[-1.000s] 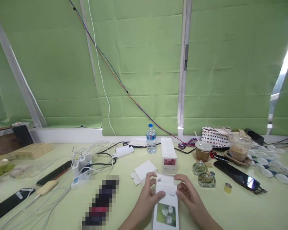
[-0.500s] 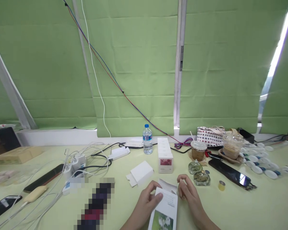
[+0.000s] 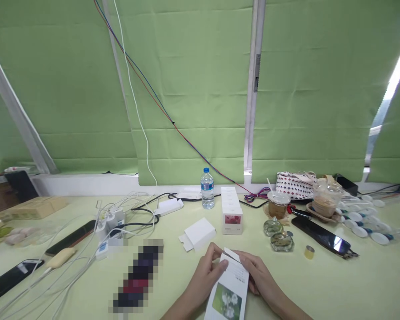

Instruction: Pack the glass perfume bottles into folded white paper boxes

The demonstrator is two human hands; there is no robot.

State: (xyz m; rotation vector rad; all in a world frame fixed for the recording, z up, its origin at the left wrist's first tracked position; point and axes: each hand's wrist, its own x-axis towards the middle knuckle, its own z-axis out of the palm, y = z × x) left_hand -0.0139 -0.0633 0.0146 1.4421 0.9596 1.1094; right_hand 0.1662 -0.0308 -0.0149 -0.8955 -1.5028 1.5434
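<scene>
A white cardboard box (image 3: 235, 274) with a picture of white flowers on green leans toward me at the bottom centre. My left hand (image 3: 206, 273) grips its left side, the thumb on the front face and fingers behind. My right hand (image 3: 263, 278) is closed at the upper right corner, thumb on the front near the raised top flap, its other fingers partly hidden behind the box. Just beyond my hands lie a small white box (image 3: 202, 233) with an open flap and a row of white boxes (image 3: 232, 220) whose front one has a pink picture.
A water bottle (image 3: 207, 191) stands behind. To the right are glass bottles (image 3: 282, 242), a gold cap (image 3: 309, 252), an iced drink (image 3: 278, 206) and a black phone (image 3: 320, 235). White cables and chargers (image 3: 111, 222) spread across the left, near a pixelated dark patch (image 3: 138, 275).
My right hand has moved left onto the box's upper right corner. The box's top flap is folded further over. The camera view has shifted slightly.
</scene>
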